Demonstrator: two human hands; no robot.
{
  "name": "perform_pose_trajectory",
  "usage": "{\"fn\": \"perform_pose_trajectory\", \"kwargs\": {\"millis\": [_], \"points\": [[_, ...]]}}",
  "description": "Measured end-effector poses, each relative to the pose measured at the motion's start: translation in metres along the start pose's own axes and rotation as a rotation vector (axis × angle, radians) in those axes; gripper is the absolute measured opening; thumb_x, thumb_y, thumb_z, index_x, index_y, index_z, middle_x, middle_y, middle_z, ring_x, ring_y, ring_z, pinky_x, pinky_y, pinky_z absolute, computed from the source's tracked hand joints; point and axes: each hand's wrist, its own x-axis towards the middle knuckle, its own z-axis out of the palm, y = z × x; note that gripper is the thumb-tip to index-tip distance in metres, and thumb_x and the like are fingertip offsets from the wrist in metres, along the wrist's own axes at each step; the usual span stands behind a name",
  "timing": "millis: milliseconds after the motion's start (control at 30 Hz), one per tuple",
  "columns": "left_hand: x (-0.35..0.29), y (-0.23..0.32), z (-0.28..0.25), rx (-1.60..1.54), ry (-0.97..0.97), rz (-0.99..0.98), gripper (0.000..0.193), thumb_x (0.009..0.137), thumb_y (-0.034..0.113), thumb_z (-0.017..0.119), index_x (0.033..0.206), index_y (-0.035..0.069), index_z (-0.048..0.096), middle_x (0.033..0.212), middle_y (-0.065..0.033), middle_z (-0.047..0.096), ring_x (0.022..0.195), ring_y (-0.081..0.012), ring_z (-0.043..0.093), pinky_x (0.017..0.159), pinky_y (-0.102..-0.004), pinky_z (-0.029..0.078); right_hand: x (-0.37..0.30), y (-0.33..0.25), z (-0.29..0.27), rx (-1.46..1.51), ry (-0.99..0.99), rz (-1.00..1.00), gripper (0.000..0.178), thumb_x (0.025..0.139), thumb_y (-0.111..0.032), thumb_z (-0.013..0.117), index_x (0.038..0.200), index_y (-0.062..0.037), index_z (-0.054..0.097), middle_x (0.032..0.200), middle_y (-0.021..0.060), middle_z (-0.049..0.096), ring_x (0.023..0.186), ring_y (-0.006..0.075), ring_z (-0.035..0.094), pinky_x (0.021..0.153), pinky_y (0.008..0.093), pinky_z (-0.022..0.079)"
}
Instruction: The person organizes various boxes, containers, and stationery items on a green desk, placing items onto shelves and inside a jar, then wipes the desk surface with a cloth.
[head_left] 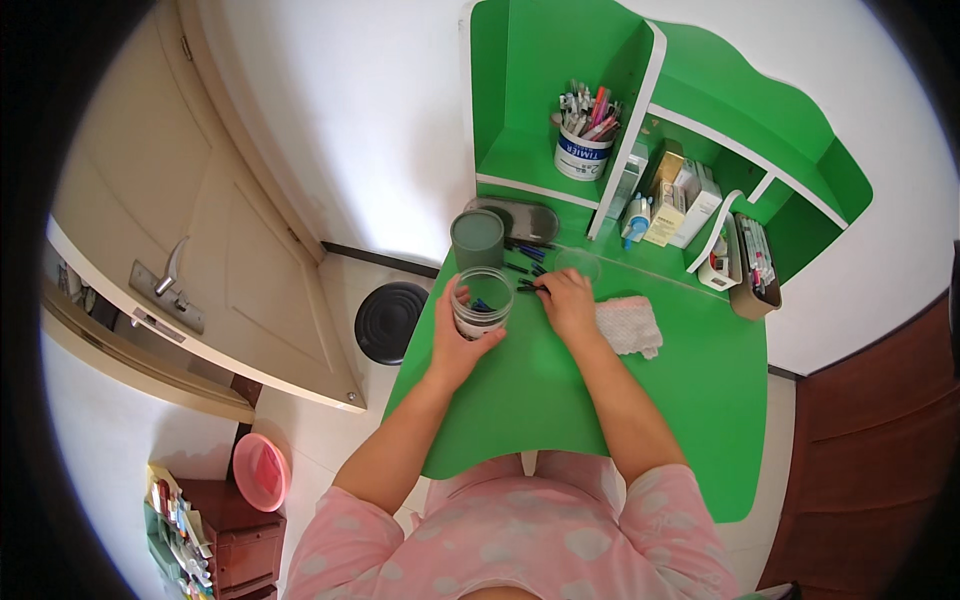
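Note:
My left hand (456,340) is closed round the side of a clear jar (484,319) on the green desk. Several small dark blue pieces lie inside the jar. Just right of it, my right hand (568,304) has its fingertips pinched on a small dark stick (529,288), too small to name exactly. Beyond the hands, several short dark blue and black sticks (530,253) are scattered on the desk. A dark green canister (477,240) stands behind the jar. Near my right hand lie a clear round lid (580,264) and a pale textured cloth (629,326).
A grey oblong case (520,220) lies at the back of the green desk (530,400). The shelf above bears a tub of pens (584,155). Boxes (680,200) and two small bins (757,268) stand at the right. On the floor are a black round stool (391,322) and a pink basin (262,471).

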Motion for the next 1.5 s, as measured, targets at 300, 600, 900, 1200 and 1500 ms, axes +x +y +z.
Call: {"fn": "perform_pose_trajectory", "kwargs": {"millis": [300, 600, 900, 1200, 1500], "points": [[0.001, -0.005, -0.002, -0.004, -0.007, -0.013, 0.1, 0.064, 0.015, 0.083, 0.142, 0.005, 0.021, 0.132, -0.0164, 0.036, 0.123, -0.0272, 0.039, 0.1, -0.0389, 0.038, 0.006, -0.01, -0.01, -0.064, -0.009, -0.049, 0.022, 0.064, -0.008, 0.074, 0.08, -0.0107, 0.059, 0.079, 0.0032, 0.061, 0.087, 0.0247, 0.053, 0.075, 0.039, 0.036], [0.001, -0.004, -0.001, -0.016, -0.008, -0.002, 0.099, 0.064, 0.014, 0.083, 0.142, 0.005, 0.022, 0.132, -0.0169, 0.036, 0.124, -0.0275, 0.038, 0.1, -0.039, 0.038, 0.001, -0.012, -0.007, -0.12, -0.083, -0.024, 0.019, 0.07, -0.01, 0.068, 0.083, -0.0081, 0.054, 0.079, 0.0058, 0.06, 0.085, 0.0267, 0.053, 0.073, 0.0403, 0.037], [0.0, 0.0, -0.001, 0.02, -0.008, -0.024, 0.1, 0.065, 0.015, 0.083, 0.142, 0.004, 0.021, 0.132, -0.0169, 0.036, 0.124, -0.0281, 0.038, 0.1, -0.0394, 0.039, 0.001, -0.013, -0.01, -0.153, -0.078, -0.099, 0.016, 0.072, -0.007, 0.063, 0.086, -0.0063, 0.055, 0.077, 0.0077, 0.059, 0.082, 0.0269, 0.052, 0.072, 0.0399, 0.038], [-0.001, 0.012, -0.001, 0.061, -0.044, -0.012, 0.1, 0.064, 0.015, 0.083, 0.143, 0.005, 0.023, 0.132, -0.0169, 0.036, 0.124, -0.0284, 0.039, 0.101, -0.0392, 0.038, 0.001, -0.011, -0.004, 0.111, 0.129, 0.148, 0.023, 0.07, -0.005, 0.072, 0.088, -0.0058, 0.058, 0.077, 0.0101, 0.058, 0.082, 0.0297, 0.053, 0.074, 0.0407, 0.038], [-0.003, 0.012, 0.003, 0.182, -0.194, 0.098, 0.104, 0.061, 0.017, 0.085, 0.143, 0.006, 0.022, 0.131, -0.0169, 0.04, 0.126, -0.0282, 0.039, 0.103, -0.0396, 0.034, 0.014, -0.026, -0.012, 1.137, 0.12, 0.526, 0.016, 0.079, -0.004, 0.07, 0.09, -0.0035, 0.058, 0.09, 0.003, 0.063, 0.079, 0.0103, 0.055, 0.075, 0.0233, 0.045]]}}
